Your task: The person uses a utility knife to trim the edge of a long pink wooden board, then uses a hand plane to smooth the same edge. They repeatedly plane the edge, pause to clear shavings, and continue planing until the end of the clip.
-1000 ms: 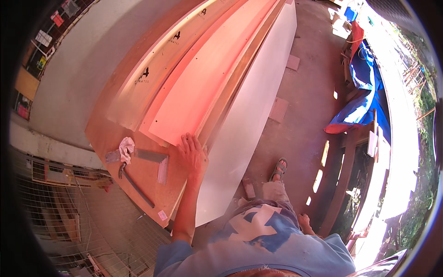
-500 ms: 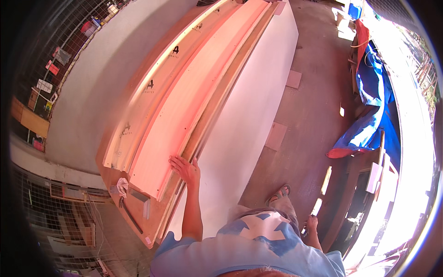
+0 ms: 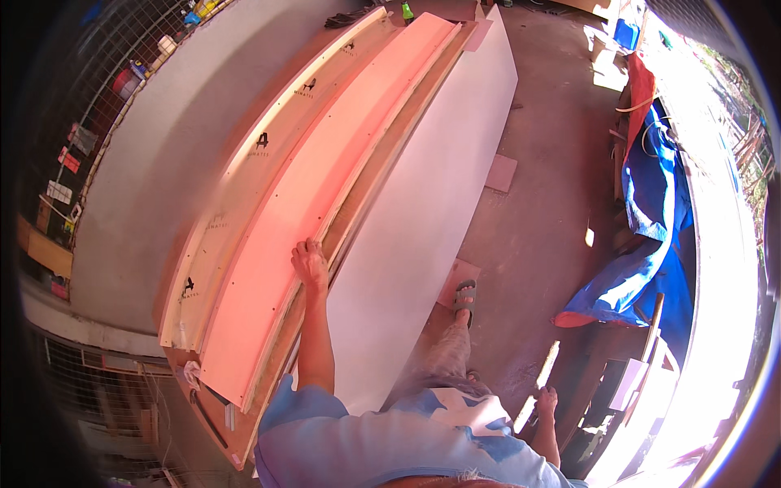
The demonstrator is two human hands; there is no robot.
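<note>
My left hand (image 3: pixel 310 264) rests on the right edge of a long, pale wooden board (image 3: pixel 272 244), its fingers slightly bent and touching the top. This board lies lengthwise ahead of me, with small dark dots like screw heads along it. Left of it, a recessed panel with printed marks (image 3: pixel 213 224) runs up to a raised light strip (image 3: pixel 262 126). To the right, low by my side, hangs my right hand (image 3: pixel 547 400) with curled fingers. Whatever it may hold is too small and shaded to make out.
A large white sheet (image 3: pixel 407 211) lies right of the boards. Pinkish flat pieces (image 3: pixel 502 173) are on the brown floor beside it. Blue and red tarpaulin (image 3: pixel 651 203) drapes on the right. A crumpled cloth (image 3: pixel 192 373) sits at the boards' near end. Wire mesh (image 3: pixel 98 89) stands left.
I have stepped forward along the boards, and a sandalled foot now shows farther ahead. My left hand has moved up along the board's edge, its fingers more bent than before.
</note>
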